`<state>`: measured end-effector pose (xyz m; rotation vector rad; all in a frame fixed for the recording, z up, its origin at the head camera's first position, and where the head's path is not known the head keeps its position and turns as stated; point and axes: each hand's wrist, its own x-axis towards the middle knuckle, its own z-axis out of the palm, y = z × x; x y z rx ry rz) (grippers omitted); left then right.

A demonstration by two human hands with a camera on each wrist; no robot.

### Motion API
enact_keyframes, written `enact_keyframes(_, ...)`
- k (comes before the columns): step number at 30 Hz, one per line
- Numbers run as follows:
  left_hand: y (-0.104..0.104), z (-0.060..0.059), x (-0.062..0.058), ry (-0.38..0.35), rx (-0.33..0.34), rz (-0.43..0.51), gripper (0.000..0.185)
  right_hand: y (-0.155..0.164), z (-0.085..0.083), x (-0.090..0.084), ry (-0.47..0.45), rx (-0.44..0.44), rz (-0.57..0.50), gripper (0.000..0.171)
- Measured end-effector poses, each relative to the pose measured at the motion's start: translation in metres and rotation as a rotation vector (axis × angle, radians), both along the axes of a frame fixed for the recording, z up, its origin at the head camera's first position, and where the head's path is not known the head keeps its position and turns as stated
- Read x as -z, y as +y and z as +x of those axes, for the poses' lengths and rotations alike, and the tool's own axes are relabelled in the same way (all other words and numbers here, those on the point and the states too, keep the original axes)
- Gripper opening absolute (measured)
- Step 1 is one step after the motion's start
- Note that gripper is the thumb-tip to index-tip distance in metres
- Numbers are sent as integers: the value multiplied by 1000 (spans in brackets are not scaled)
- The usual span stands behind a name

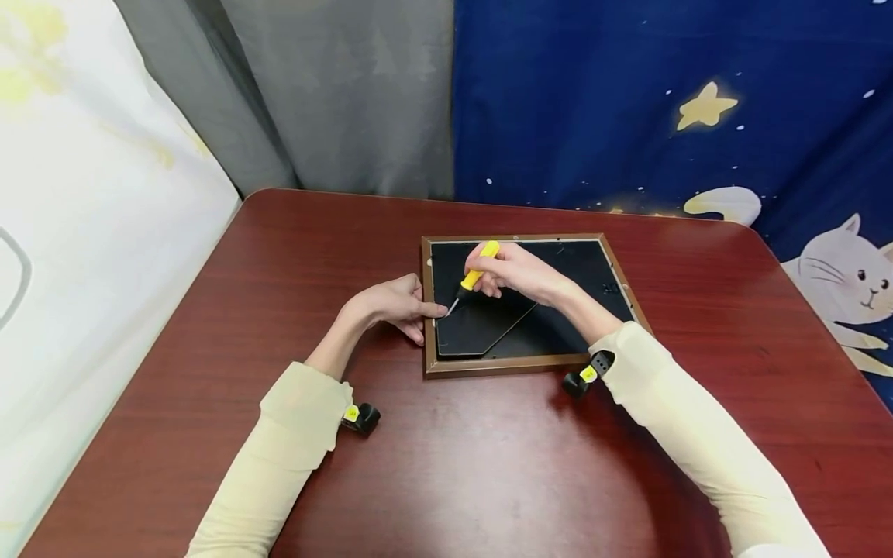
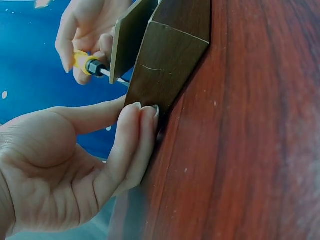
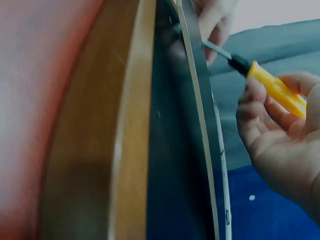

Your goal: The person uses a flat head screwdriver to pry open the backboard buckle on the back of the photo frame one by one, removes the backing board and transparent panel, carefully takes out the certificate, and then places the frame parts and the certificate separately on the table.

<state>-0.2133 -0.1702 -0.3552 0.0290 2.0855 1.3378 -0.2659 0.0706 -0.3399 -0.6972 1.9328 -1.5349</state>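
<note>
Right hand [image 1: 516,271] grips a screwdriver [image 1: 477,273], tip at the frame's [image 1: 502,364] left edge (face down); left hand [image 1: 394,304], fingers straight, presses that edge.

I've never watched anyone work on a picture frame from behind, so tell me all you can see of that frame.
The frame lies face down and flat on the red-brown table. Its rim looks like brown wood, around a black backing board with a folded stand. The left hand presses its fingers against the left rim. The right hand rests over the backing and grips a yellow screwdriver, whose metal tip meets the frame's inner left edge.
</note>
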Motion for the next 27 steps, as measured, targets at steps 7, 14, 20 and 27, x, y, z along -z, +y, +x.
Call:
enact_keyframes(7,2,-3,2,13,35,-15,41,5,-12,4,-50,-93,14,25)
enact_keyframes(14,3,-3,0,-22,21,-3,38,1,-17,7,-129,-154,-26,23)
enact_keyframes(20,2,-2,-1,-22,13,-20,38,8,-17,15,-159,-157,-82,21)
enact_keyframes(27,0,-1,0,-34,6,1,38,14,-12,24,-142,-125,-133,20)
